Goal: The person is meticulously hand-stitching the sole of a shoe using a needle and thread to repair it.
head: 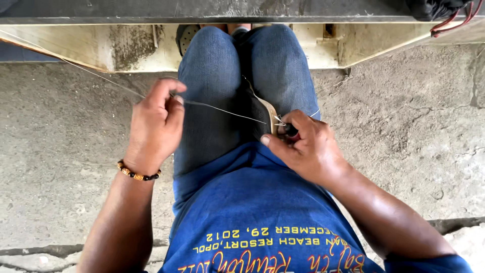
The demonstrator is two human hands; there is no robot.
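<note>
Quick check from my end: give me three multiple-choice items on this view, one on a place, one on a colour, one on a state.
1. Where is the shoe?
A. on the concrete floor
B. between the knees
C. on the bench

2. What colour are the trousers?
A. blue
B. black
C. grey

3. How is the thread?
A. coiled loose
B. cut off
C. pulled taut

Key: 1 B, the shoe is wedged between the legs. 2 A, blue denim shows. 3 C, the thread runs straight from the left hand to the shoe, where the right hand grips a tool.
</note>
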